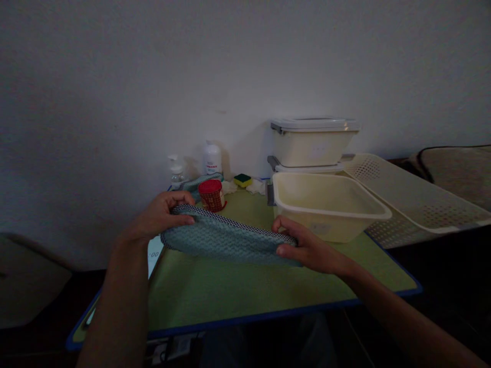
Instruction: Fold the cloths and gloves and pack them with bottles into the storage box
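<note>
Cloth point(230, 240): soft and blue-green, with a checked edge. It is held over the green mat point(245, 296), to the left of the tub point(349, 231) and a bit in front of it.
Left hand point(163, 217): the thumb and fingers pinch the cloth's end that is far from the tub.
Right hand point(303, 250): the thumb and fingers pinch the cloth's other end, just in front of the tub's left side.
Cloth and fingers: the cloth is already in the fingers and stretches between the two hands. The right hand is nearer to the tub; the left hand is well apart from it.
Which way it points: the long way of the cloth goes from side to side. The end near the tub dips lower in the view than the far end. The checked edge is along the top, and the rest hangs toward the person.
Under the cloth: I cannot tell if its low part touches the mat.
Red can point(212, 198): left of the tub, past the cloth.
Sponge point(242, 180): left of the tub and nearer the wall.
Lidded box point(307, 148): behind the tub, up on another box.
Basket point(406, 189): right of the tub, with lots of holes.
</note>
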The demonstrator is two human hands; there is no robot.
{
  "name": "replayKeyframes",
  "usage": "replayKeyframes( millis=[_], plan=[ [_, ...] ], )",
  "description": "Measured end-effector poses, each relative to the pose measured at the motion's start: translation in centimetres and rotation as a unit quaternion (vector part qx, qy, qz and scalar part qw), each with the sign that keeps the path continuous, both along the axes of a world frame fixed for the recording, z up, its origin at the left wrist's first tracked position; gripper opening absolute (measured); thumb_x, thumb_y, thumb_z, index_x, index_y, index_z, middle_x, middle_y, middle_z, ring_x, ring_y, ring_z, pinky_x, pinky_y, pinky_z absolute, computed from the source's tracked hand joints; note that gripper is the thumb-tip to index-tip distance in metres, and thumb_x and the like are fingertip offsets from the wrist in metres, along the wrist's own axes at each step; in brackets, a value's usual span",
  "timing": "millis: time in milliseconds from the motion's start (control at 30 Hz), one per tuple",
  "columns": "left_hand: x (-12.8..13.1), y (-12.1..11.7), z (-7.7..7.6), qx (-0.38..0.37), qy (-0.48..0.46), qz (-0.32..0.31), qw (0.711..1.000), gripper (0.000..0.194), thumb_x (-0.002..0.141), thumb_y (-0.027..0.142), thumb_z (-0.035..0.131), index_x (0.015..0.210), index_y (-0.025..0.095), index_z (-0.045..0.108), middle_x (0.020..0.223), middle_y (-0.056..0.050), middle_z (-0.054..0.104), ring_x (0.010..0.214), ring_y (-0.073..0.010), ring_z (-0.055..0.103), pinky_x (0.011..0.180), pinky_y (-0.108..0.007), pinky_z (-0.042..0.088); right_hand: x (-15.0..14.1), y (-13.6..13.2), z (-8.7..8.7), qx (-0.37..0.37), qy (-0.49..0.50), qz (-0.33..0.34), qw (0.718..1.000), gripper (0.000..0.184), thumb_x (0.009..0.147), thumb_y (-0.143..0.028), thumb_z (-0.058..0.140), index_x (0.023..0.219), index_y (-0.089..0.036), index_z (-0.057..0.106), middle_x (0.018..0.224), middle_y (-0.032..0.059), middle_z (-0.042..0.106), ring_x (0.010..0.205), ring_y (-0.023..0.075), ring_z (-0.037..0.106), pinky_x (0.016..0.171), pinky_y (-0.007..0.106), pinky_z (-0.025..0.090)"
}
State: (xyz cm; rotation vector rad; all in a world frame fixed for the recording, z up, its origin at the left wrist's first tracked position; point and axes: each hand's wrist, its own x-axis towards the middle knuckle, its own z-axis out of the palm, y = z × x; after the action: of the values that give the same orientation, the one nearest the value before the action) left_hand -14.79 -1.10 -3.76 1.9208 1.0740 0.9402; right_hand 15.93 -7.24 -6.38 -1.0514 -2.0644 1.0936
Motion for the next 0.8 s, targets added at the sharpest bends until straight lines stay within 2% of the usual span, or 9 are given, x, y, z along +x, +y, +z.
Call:
replayKeyframes(
  millis=[100, 200, 333, 467, 633, 733, 800],
  plan=[
    [0.0, -0.7, 1.1, 0.008, -0.034, 0.028, 0.999, 0.021, 0.048, 0.027, 0.069, 0.057, 0.019, 0.052, 0.047, 0.007, 0.042, 0.040, -0.0054, 0.035, 0.037, -0.015, 0.026, 0.3, -0.4, 2.1, 0.014, -0.001, -0.002, 1.000, 0.035, 0.083, -0.057, 0.044, 0.080, -0.022, 0.040, 0.064, -0.0051, 0.034, 0.056, 0.0097, 0.032, 0.048, 0.022, 0.029],
    [-0.4, -1.5, 2.5, 0.024, -0.041, 0.043, 0.998, 0.022, 0.047, 0.028, 0.071, 0.055, 0.019, 0.053, 0.045, 0.007, 0.043, 0.038, -0.0045, 0.033, 0.035, -0.015, 0.024, 0.3, -0.4, 4.2, 0.036, -0.002, -0.014, 0.999, 0.034, 0.085, -0.054, 0.043, 0.077, -0.021, 0.042, 0.062, -0.0051, 0.034, 0.053, 0.0091, 0.032, 0.045, 0.022, 0.026],
    [-0.9, -2.0, 4.3, 0.056, -0.033, 0.068, 0.996, 0.021, 0.047, 0.030, 0.073, 0.055, 0.020, 0.056, 0.046, 0.006, 0.045, 0.039, -0.0061, 0.036, 0.036, -0.017, 0.025, 0.3, 0.1, 6.5, 0.129, -0.008, -0.041, 0.991, 0.031, 0.084, -0.048, 0.049, 0.070, -0.021, 0.047, 0.059, -0.0044, 0.038, 0.052, 0.0085, 0.035, 0.046, 0.023, 0.026],
    [-1.4, -1.8, 5.0, 0.041, -0.027, 0.073, 0.996, 0.023, 0.047, 0.031, 0.074, 0.056, 0.020, 0.057, 0.047, 0.005, 0.046, 0.040, -0.0075, 0.037, 0.036, -0.019, 0.025, 0.1, 0.8, 8.0, 0.203, -0.038, -0.078, 0.975, 0.031, 0.079, -0.044, 0.056, 0.062, -0.020, 0.050, 0.055, -0.0045, 0.040, 0.050, 0.0075, 0.035, 0.046, 0.023, 0.025],
    [-2.2, -1.1, 4.7, 0.032, -0.038, 0.077, 0.996, 0.026, 0.049, 0.036, 0.074, 0.053, 0.019, 0.055, 0.046, 0.005, 0.044, 0.041, -0.0071, 0.036, 0.038, -0.018, 0.027, 0.2, 1.9, 8.7, 0.216, -0.053, -0.098, 0.970, 0.028, 0.075, -0.044, 0.062, 0.063, -0.020, 0.053, 0.050, -0.0060, 0.041, 0.046, 0.0062, 0.035, 0.043, 0.023, 0.021],
    [-2.6, -0.3, 4.1, 0.039, -0.032, 0.088, 0.995, 0.020, 0.056, 0.034, 0.069, 0.057, 0.018, 0.059, 0.050, 0.003, 0.049, 0.046, -0.0078, 0.042, 0.043, -0.018, 0.032, 0.4, 2.8, 8.2, 0.192, -0.081, -0.069, 0.976, 0.023, 0.075, -0.039, 0.063, 0.067, -0.020, 0.053, 0.045, -0.0079, 0.041, 0.042, 0.0059, 0.033, 0.041, 0.022, 0.021],
    [-2.9, 0.4, 3.6, 0.051, -0.016, 0.091, 0.994, 0.018, 0.061, 0.034, 0.065, 0.064, 0.017, 0.063, 0.056, 0.002, 0.055, 0.052, -0.0090, 0.047, 0.048, -0.019, 0.037, 0.3, 3.4, 7.6, 0.207, -0.117, -0.059, 0.969, 0.018, 0.077, -0.033, 0.062, 0.069, -0.020, 0.053, 0.047, -0.0073, 0.045, 0.042, 0.0065, 0.037, 0.043, 0.022, 0.025]
  ],
)
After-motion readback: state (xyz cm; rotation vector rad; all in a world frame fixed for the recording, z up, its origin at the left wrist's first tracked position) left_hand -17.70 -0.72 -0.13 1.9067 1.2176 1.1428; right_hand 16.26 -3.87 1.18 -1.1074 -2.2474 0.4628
